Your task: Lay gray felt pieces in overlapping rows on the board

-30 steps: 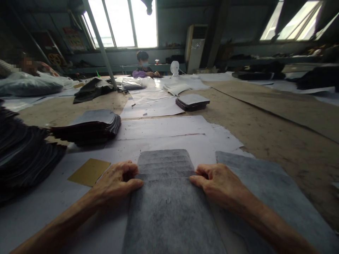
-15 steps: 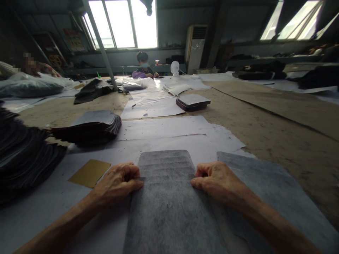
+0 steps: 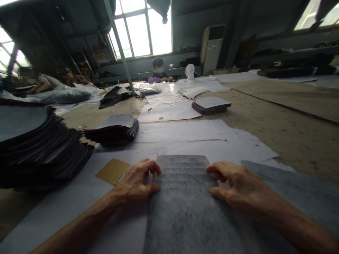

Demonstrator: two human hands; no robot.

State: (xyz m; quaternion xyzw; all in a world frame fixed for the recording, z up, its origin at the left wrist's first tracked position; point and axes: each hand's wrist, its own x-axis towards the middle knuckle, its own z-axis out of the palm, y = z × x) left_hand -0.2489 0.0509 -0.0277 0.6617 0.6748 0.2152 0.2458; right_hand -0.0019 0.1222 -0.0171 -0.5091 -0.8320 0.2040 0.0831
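A grey fabric panel (image 3: 185,215) lies flat in front of me, with several crosswise creases near its far end. At its left edge rests my left hand (image 3: 140,181), thumb and fingers apart, the tips at the panel's border. My right hand (image 3: 234,183) is at the opposite edge, its thumb and fingertips also spread apart. Neither hand grips the cloth. Partly behind my right forearm lies a second grey panel (image 3: 293,190). A mustard-coloured square card (image 3: 112,171) is just left of my left hand.
White paper (image 3: 182,132) covers part of the worktable (image 3: 254,127). At left stand a tall stack of dark pieces (image 3: 47,151) and a lower stack (image 3: 113,128); another small stack (image 3: 211,106) sits farther off. A person (image 3: 159,72) is across the table near a white fan (image 3: 190,71).
Both hands have gone from pinching the panel's edges to thumbs and fingers apart. The view has swung left, bringing more of the tall stack into sight.
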